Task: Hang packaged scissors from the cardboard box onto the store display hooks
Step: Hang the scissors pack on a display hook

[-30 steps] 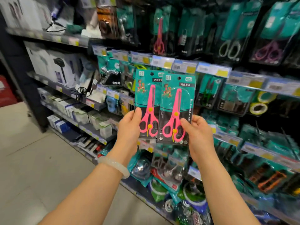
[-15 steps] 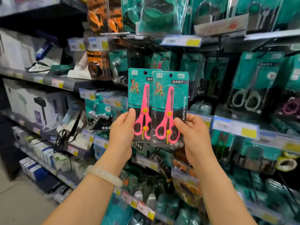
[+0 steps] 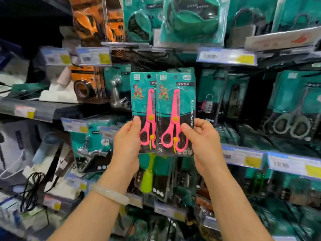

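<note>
Head view shows 2 teal-and-black cards of pink scissors held up side by side before a crowded store display, the right pack (image 3: 175,115) overlapping the right edge of the left pack (image 3: 144,112). The left hand (image 3: 126,146) grips the left pack at its lower left edge: the thumb (image 3: 136,124) lies flat on the front beside the pink handle loop, and the other fingers are hidden behind the card, so how far they curl cannot be told. The right hand (image 3: 203,145) pinches the right pack at its lower right edge, its thumb (image 3: 186,132) pressed on the front over the handle loop, the remaining fingers (image 3: 201,123) curled narrowly round the card's side and back. Both packs stand upright with their hang holes at the top, just below a blurred price label strip (image 3: 225,57) and in front of similar teal packs hanging behind them. A pale bangle (image 3: 111,193) circles the left wrist. To the right hang packaged grey-handled scissors (image 3: 291,124) and a padlock pack (image 3: 208,101); to the left, orange tape packs (image 3: 86,84) sit on a shelf (image 3: 40,108).
</note>
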`<state>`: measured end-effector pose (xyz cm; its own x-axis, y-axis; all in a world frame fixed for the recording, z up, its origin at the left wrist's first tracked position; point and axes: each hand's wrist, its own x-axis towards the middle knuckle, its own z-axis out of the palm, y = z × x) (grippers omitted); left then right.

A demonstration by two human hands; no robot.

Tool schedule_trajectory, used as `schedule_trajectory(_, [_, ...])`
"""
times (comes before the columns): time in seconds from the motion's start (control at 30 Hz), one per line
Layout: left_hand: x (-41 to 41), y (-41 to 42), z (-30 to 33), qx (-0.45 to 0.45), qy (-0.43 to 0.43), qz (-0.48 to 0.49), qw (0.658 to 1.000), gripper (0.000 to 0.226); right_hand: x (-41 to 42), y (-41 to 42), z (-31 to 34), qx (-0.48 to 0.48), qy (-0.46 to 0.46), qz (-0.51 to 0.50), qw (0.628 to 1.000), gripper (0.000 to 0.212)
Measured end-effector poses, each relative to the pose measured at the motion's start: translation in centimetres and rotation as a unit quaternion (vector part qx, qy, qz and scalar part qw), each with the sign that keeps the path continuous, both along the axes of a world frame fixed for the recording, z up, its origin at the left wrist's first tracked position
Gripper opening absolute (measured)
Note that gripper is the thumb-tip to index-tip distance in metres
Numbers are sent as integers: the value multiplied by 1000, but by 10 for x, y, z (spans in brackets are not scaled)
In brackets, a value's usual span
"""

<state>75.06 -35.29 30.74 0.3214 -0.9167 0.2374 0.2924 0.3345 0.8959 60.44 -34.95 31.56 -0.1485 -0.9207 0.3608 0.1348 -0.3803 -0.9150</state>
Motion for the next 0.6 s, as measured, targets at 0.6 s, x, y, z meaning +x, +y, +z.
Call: schedule_trajectory(0.6, [51, -52, 19, 14, -34, -55, 998, 28, 36, -32, 19, -54, -37, -126, 990, 11])
